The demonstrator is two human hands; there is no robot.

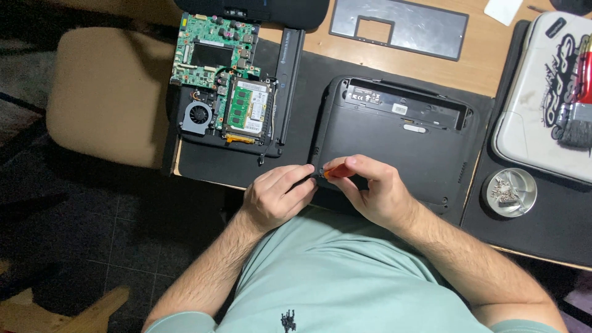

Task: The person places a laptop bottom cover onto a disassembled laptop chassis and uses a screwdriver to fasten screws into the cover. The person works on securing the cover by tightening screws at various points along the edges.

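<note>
Well to the right of the right hand [376, 191] sits one round metal dish [509, 192] holding a small heap of loose screws, too small to count. One black laptop base [394, 139] lies upside down right under and beyond both hands, its battery bay open along the far edge. The right hand pinches an orange-handled screwdriver [333, 171] between thumb and fingertips, the tool at the near left corner of the base; the left hand [277, 196] is curled, its fingertips touching the base and the tool's tip at that same corner. Beyond the left hand lies one opened machine with a green circuit board [216, 46], one small fan [198, 115] and one memory module [248, 105], and one long black battery [288, 83] just to its right. Far beyond the right hand is one grey keyboard bezel [398, 28]; far right, one white printed case [546, 92] with one brush [579, 102] lying on it. All rest on a black mat [308, 80] over a wooden desk [481, 68]; a tan chair [108, 95] and dark tiled floor are left of the left hand.
</note>
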